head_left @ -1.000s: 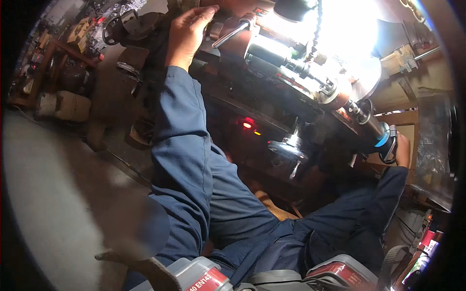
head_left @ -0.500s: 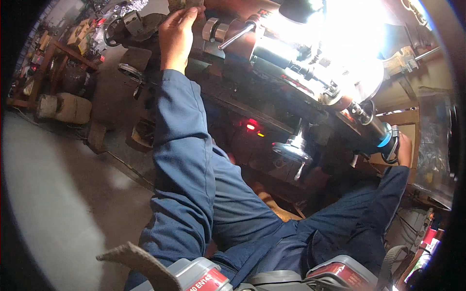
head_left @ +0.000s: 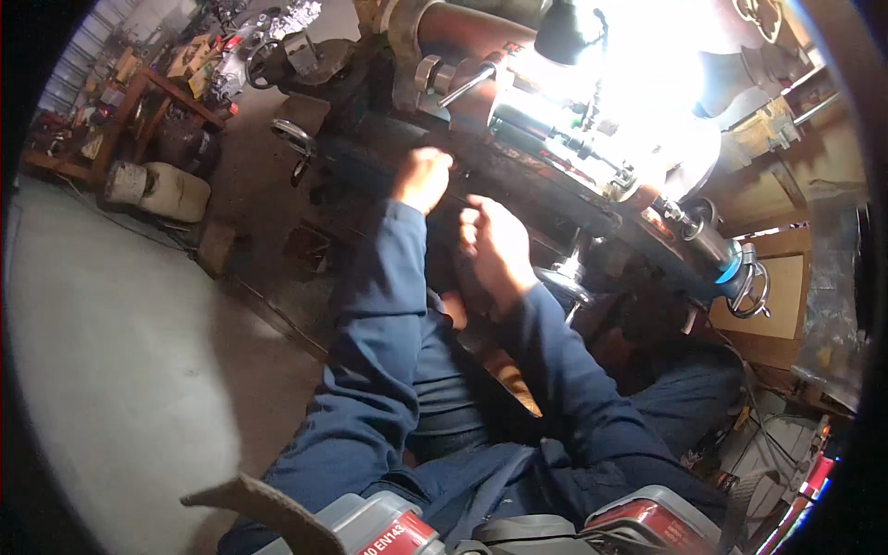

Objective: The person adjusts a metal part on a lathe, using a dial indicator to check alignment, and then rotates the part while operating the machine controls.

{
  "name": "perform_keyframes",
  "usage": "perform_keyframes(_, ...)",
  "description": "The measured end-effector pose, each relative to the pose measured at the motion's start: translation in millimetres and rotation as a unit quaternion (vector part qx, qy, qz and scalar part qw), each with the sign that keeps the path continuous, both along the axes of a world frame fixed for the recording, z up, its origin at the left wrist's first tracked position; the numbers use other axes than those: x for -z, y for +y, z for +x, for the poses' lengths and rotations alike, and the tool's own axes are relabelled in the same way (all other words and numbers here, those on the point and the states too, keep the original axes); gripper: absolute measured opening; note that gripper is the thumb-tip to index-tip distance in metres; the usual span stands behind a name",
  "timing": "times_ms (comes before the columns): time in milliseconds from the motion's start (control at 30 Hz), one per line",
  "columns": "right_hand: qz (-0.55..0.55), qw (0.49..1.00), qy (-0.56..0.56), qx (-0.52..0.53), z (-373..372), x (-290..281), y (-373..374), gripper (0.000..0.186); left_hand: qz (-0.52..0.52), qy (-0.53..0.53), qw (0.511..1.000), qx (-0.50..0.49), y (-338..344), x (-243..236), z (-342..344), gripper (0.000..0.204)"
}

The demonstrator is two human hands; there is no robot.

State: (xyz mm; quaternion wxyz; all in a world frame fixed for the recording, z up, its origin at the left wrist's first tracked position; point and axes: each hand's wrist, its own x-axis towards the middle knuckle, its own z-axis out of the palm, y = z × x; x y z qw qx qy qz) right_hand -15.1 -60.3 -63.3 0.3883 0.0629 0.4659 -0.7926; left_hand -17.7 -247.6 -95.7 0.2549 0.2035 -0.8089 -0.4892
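Both my hands are in front of a metalworking machine (head_left: 555, 176), apart from each other. My left hand (head_left: 424, 178) is closed, its fingers curled in near the front of the machine bed. Lower and to the right, my right hand (head_left: 498, 248) has bent fingers turned toward the left hand. Whatever either hand may hold is too small or hidden to make out. Beyond them, a lever handle (head_left: 467, 85) sticks out of the machine's head. A shiny handwheel (head_left: 566, 282) lies just right of my right hand. At the machine's right end is another handwheel (head_left: 754, 287) beside a blue ring (head_left: 730, 264).
A glaring lamp (head_left: 566, 35) washes out the machine's upper middle. At left are a chrome handwheel (head_left: 293, 136), a pale canister (head_left: 159, 191) and a cluttered rack (head_left: 139, 92). Grey-and-red cartridges (head_left: 393, 527) and a strap (head_left: 259, 504) cross the lower edge.
My left hand has come down and right from the machine's left end. My right hand has let go of the right-end handwheel and moved left, near the left hand. The view has shifted slightly.
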Motion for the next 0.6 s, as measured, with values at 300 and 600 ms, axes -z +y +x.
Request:
perform_keyframes(300,-0.352,0.885,-0.305,-0.005,-36,60,-65,0.019,0.52,-0.094,0.849,-0.003,23,-15,5,0.029)
perform_keyframes(600,0.106,0.965,0.159,0.179,-30,81,-79,0.024,0.476,-0.01,0.875,0.082,49,-30,-8,0.018)
